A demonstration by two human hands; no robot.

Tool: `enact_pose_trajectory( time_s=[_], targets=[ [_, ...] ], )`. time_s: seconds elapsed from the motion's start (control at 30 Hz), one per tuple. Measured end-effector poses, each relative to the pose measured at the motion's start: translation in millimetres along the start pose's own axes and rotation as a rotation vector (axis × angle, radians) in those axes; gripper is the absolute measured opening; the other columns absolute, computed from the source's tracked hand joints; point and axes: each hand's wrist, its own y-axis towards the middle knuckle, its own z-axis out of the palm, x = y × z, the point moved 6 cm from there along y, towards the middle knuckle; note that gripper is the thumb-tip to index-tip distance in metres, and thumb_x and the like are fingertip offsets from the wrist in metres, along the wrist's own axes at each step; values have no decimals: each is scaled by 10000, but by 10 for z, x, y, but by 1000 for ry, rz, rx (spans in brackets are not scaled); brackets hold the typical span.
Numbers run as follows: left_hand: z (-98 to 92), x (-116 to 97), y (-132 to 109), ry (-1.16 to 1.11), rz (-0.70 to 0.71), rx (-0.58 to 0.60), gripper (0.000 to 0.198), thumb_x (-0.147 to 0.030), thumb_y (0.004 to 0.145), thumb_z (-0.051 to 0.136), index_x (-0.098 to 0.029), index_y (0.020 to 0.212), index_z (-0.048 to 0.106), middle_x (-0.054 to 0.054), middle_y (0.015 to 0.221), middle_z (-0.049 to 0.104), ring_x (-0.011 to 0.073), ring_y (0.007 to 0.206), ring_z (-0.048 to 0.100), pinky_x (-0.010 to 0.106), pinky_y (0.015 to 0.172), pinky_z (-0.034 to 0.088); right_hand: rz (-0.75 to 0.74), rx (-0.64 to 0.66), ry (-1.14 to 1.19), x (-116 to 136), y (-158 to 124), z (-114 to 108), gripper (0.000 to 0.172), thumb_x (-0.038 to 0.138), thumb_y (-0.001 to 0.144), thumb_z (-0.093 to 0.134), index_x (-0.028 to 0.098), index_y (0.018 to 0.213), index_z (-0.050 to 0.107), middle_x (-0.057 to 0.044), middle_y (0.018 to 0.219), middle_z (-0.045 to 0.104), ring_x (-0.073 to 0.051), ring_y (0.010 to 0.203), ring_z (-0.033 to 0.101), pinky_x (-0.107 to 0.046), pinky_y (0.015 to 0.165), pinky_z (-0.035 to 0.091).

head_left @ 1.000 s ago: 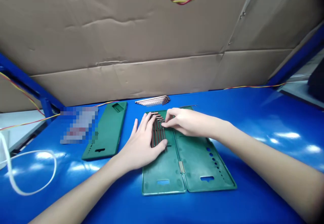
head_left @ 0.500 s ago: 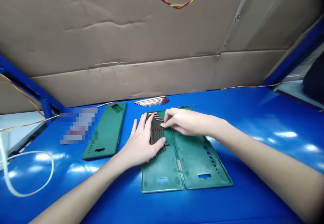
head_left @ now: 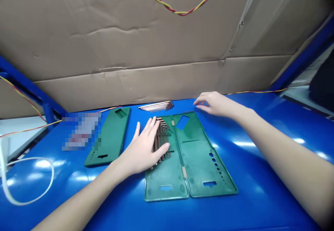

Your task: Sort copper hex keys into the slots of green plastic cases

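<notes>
An unfolded green case [head_left: 195,165] lies on the blue table [head_left: 125,203], its two halves joined by hinges. Several copper-coloured L-shaped hex keys [head_left: 164,140] sit side by side in its left half. My left hand [head_left: 146,147] rests over their left part with its fingers spread. Beyond the case's right half, my right hand [head_left: 211,103] hovers low over the table, its thumb and fingertips apart; I see nothing between them. A fan of more hex keys [head_left: 158,106] lies on the table behind the case.
A closed green case [head_left: 111,137] lies to the left, beside a blurred-out packet [head_left: 85,130]. A white cable [head_left: 53,175] loops at the far left. Cardboard [head_left: 146,43] stands at the back, with a twisted red-yellow wire [head_left: 180,13] hanging before it.
My right hand has left the hex keys in the case and moved back and to the right, its fingertips now apart. My left hand has stayed in place.
</notes>
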Motion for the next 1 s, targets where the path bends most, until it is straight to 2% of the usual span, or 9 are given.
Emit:
enact_pose_trajectory(
  time_s=[0.13,0.33,0.53,0.63,0.8,1.0],
  targets=[
    [-23,13,-8,25,9,34,844,-688,1029,337,-143,1642,136,113,1686,59,293,1555,27,542,1252,-23,15,138,10,-113,-29,114,255,246,906,567,200,1070,757,-83,1055,764,-229,916,704,-327,816,533],
    [-69,75,-75,26,35,59,836,-699,1018,368,-192,1645,146,81,1682,79,303,1552,50,559,1254,27,52,156,-2,-131,-38,113,227,209,908,534,194,992,744,-82,1014,768,-232,899,702,-332,815,518],
    [-97,107,-105,21,38,75,824,-700,1020,374,-229,1647,121,57,1680,91,292,1552,50,556,1254,41,67,175,0,-124,-40,130,144,190,878,562,181,925,698,-68,899,744,-202,768,661,-295,698,476],
    [-105,93,-97,10,43,76,820,-703,1019,375,-241,1648,121,56,1679,95,298,1551,53,564,1252,51,72,193,-20,-107,-49,157,138,181,888,541,181,883,679,-75,878,738,-200,747,654,-291,685,466],
    [-109,94,-94,4,19,94,838,-705,1016,373,-217,1648,120,61,1680,86,297,1551,40,556,1253,49,68,174,-60,-107,-71,173,173,210,945,478,163,908,641,-120,939,718,-216,784,652,-306,723,476],
    [-110,98,-96,-9,36,73,816,-698,1018,378,-249,1648,117,57,1679,104,304,1548,53,572,1247,71,123,79,-1,-129,-25,107,129,221,957,478,182,968,601,-91,893,712,-216,753,645,-307,691,455]
  ],
)
